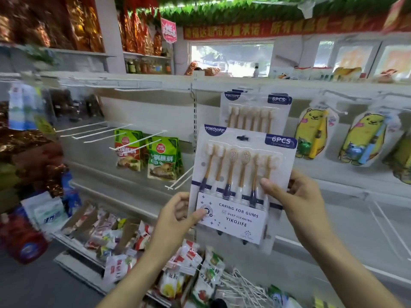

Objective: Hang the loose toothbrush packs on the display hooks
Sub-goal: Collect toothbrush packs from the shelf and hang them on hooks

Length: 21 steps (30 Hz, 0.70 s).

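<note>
I hold a white toothbrush pack (242,165) marked "6PCS" upright in front of the shelf wall. My left hand (178,214) pinches its lower left edge, thumb on the label. My right hand (295,194) grips its right edge, thumb across the brush handles. The pack's hang slot near its top is free of any hook. Behind it, higher up, several identical packs (255,107) hang on a display hook, partly hidden by the held pack.
Bare white hooks (93,132) stick out at left, beside green sauce pouches (162,161). Yellow bear toothbrush packs (315,134) hang at right. A low shelf with snack packets (124,238) and a pile of loose white hooks (242,287) lie below.
</note>
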Available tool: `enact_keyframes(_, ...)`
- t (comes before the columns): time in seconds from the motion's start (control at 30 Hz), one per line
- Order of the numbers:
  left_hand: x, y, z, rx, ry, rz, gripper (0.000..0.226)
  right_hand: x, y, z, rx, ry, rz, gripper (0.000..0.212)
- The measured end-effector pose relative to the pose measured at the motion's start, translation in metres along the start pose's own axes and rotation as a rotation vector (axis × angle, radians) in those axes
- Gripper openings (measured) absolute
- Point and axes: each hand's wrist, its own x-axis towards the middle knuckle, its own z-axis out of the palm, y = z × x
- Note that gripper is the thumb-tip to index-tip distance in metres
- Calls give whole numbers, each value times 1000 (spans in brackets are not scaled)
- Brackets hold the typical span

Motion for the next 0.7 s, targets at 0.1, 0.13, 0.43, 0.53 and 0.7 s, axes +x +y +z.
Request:
enact_keyframes(0.1,18,5,-3,18,-15,16,44,11,-10,3,-19,50,-46,26)
enact_keyframes(0.13,24,6,-2,13,-21,18,45,16,-13,4,-20,52,-57,27)
enact_keyframes(0.43,72,10,13,-50,-11,66,47,63,-21,7,-45,72,-126,23)
enact_keyframes(0.53,87,10,14,-50,-6,93,49,78,-17,10,-17,77,-111,22)
enact_keyframes(0.7,111,8,16,-62,9,131,42,100,-9,12,-51,119,-160,25)
